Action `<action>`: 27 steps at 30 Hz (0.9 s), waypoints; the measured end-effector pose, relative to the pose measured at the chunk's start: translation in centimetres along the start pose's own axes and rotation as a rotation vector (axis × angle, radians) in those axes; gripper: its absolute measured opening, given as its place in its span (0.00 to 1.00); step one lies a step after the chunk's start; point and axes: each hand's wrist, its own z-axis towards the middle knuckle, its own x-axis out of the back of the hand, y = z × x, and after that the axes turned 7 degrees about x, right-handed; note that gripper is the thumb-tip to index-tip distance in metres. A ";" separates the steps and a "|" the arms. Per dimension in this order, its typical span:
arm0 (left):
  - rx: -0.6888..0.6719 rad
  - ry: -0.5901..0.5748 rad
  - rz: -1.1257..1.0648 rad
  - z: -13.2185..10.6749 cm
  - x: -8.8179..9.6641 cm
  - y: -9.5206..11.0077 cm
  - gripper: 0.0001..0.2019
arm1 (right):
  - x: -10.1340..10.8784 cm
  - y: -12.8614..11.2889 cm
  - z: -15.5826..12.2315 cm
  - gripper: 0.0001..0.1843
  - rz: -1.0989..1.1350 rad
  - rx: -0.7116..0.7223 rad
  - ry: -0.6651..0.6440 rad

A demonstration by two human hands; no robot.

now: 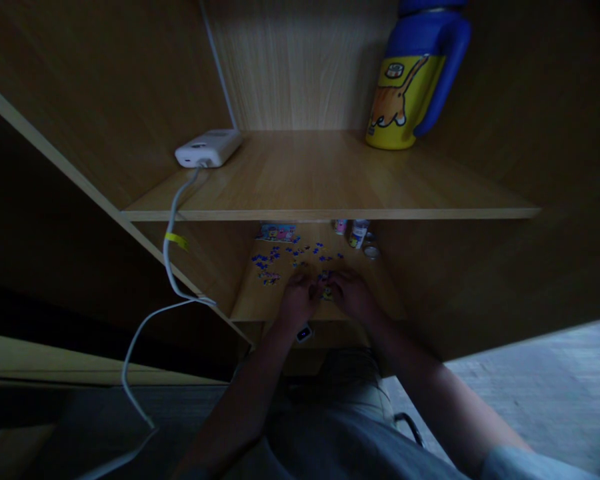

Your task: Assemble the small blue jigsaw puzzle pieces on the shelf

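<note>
My left hand [299,300] and my right hand [353,295] sit close together near the front of a wooden desk [260,307], their fingers meeting over a small cluster of jigsaw pieces [326,285]. The picture is too dim and small to show whether either hand holds a piece. Many small blue-toned jigsaw pieces [280,257] lie scattered to the left and ahead of my hands. A colourful puzzle box [277,232] lies at the back. A black-faced watch [304,333] shows on my left wrist.
A wooden shelf [325,193] spans above the desk, holding a white power bank [207,148] and a blue-and-yellow water bottle [405,83]. A white cable [169,253] with a yellow tag hangs down at the left. Small bottles [359,233] and metal lids [371,252] stand at the back right.
</note>
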 end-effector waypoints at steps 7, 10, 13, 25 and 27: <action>0.012 -0.017 -0.038 0.1 0.3 0.1 0.04 | 0.2 -0.1 -0.1 0.11 -0.022 -0.013 0.003; 0.015 -0.045 -0.055 0.2 0.4 0.2 0.04 | 0.2 -0.1 -0.1 0.12 -0.006 -0.013 -0.001; 0.001 -0.058 -0.062 0.2 0.4 0.3 0.04 | 0.1 0.0 -0.2 0.13 0.003 -0.023 -0.002; 0.069 0.031 -0.265 0.4 1.2 -1.1 0.14 | 0.1 -0.3 -0.2 0.14 0.025 -0.001 0.049; 0.076 0.040 -0.274 0.4 1.2 -1.4 0.15 | 0.0 -0.3 -0.3 0.15 0.034 0.003 0.063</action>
